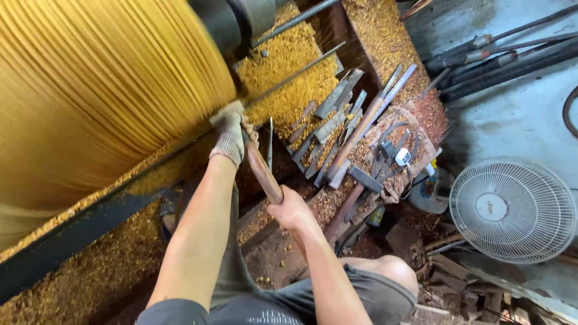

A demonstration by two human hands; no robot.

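A big yellow wooden piece (102, 90) spins on a lathe, blurred with fine ridges. My left hand (230, 133), in a worn knit glove, grips the front of a long turning chisel (262, 171) right where it meets the wood on the dark tool rest (78, 222). Farther back, my bare right hand (291, 209) is closed around the chisel's reddish wooden handle. The chisel's cutting tip is hidden behind the glove.
Several chisels and steel blades (346, 129) lie in sawdust on a bench to the right. A white floor fan (512, 210) lies at right, metal pipes (500, 57) behind it. Yellow shavings (289, 66) cover the lathe bed; wood scraps sit by my knee (388, 271).
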